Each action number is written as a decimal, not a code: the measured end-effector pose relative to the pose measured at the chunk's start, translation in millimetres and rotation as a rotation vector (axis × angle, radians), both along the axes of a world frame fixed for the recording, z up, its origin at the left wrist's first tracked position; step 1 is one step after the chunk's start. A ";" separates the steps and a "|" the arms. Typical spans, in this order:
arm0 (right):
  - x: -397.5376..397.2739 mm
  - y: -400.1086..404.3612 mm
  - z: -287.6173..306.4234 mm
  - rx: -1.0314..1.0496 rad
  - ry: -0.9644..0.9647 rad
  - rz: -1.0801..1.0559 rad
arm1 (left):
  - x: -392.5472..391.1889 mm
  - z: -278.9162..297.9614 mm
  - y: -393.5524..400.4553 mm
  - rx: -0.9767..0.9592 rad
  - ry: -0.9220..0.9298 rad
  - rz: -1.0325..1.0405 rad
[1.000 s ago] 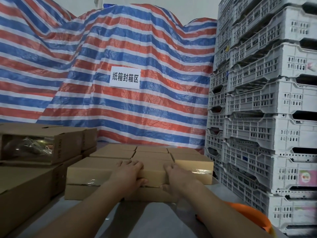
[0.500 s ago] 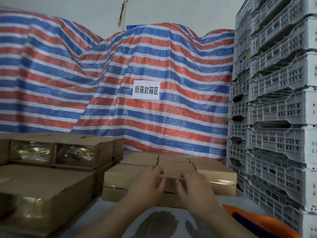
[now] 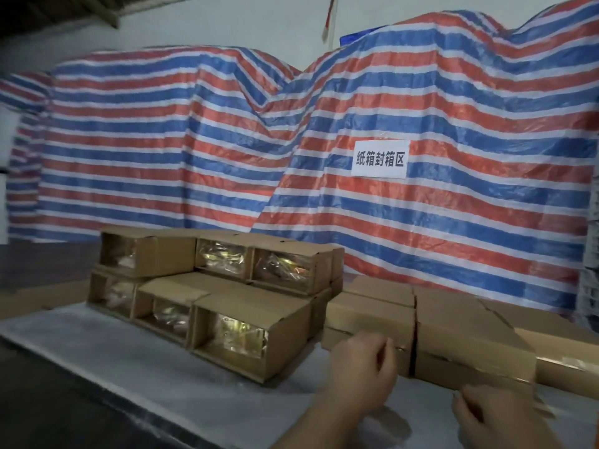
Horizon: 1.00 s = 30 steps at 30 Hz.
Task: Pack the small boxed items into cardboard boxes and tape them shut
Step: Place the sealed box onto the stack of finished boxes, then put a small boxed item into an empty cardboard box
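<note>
**At the packing table: boxes stacked, none seen being taped**

On the pale table top (image 3: pixel 136 348), a stack of small windowed boxes (image 3: pixel 227 306) sits left of centre, two layers high, shiny contents showing through the clear fronts. Just to its right lie closed plain cardboard boxes (image 3: pixel 453 332), pressed side by side in a row. The left hand (image 3: pixel 363 374) hovers in front of that row with fingers loosely curled, holding nothing; the right hand (image 3: pixel 499 416) is low at the frame's edge, fingers bent, also apparently empty (motion blur makes its exact pose hard to read). Judging by the layout, many items are already boxed, but no tape or dispenser is visible, so sealing seems to remain. Behind the table hangs a red, white and blue striped tarp (image 3: pixel 194 150) with a white paper sign (image 3: pixel 379 158) fixed to it, under a plain grey wall.
</note>
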State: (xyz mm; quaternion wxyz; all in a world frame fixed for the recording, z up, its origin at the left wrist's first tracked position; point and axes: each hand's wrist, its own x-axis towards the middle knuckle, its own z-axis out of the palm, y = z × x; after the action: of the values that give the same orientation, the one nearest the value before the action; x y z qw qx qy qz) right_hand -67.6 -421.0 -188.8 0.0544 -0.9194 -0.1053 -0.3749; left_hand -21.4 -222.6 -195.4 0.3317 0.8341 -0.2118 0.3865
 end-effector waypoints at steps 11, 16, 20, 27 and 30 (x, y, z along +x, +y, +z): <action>55.2 108.9 82.6 0.263 -0.031 0.314 | -17.9 81.3 96.4 -0.185 -0.408 -0.084; 102.1 256.7 126.1 0.225 -0.007 0.628 | 30.8 144.7 240.0 -0.264 -0.298 0.319; 142.0 360.8 144.2 0.037 0.077 0.688 | 73.4 144.4 344.7 -0.198 -0.170 0.565; 202.2 482.2 132.8 -0.239 0.322 0.748 | 89.6 113.8 461.0 0.426 0.225 1.097; 217.4 512.6 117.7 -0.270 0.338 0.752 | 91.6 109.6 475.5 0.465 0.263 1.064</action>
State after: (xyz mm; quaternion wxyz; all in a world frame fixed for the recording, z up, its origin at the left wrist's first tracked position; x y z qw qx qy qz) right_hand 149.8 91.6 -71.0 0.0830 -0.8645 -0.4705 -0.1561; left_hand 70.1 252.9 -85.8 -0.0754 0.9174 0.1990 0.3364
